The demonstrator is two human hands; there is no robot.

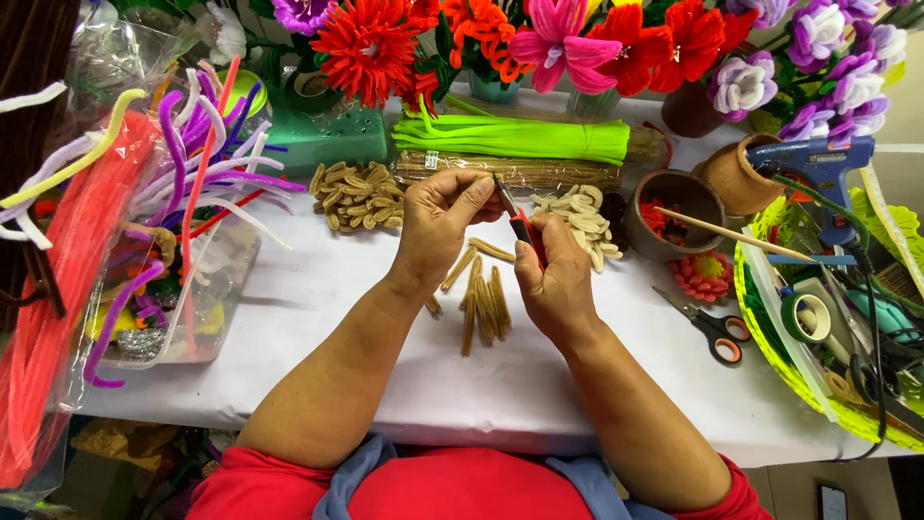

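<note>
Left hand: my left hand (438,223) is curled up over the middle of the table, fingertips pinched on something small and tan. Pretty sure it's a short bit of pipe cleaner, but it's mostly hidden.

Right hand: my right hand (551,274) is closed around a small pair of pliers (520,223) with red handles. The dark tip points up and left, right at the left fingertips.

Tan pieces: a loose bunch of cut tan pipe cleaner pieces (483,300) lies on the white tablecloth (318,318) just below and between my hands.

Curled bits: there's a heap of tan curled bits (352,195) left of my hands and a paler heap (582,220) just right of them.

Back of table: a bright green bundle of pipe cleaners (515,138) lies across a long tan bundle in clear wrap (525,170), with fuzzy red, pink and purple flowers (616,39) behind.

Left side: a clear bin of mixed colour pipe cleaners (192,183), plus a big orange-red bundle (58,289).

Right side: orange-handled scissors (707,327), a brown bowl (685,204) with a wooden stick across it, a blue glue gun (818,164), and a green basket (780,366) full of tape and tools.
</note>
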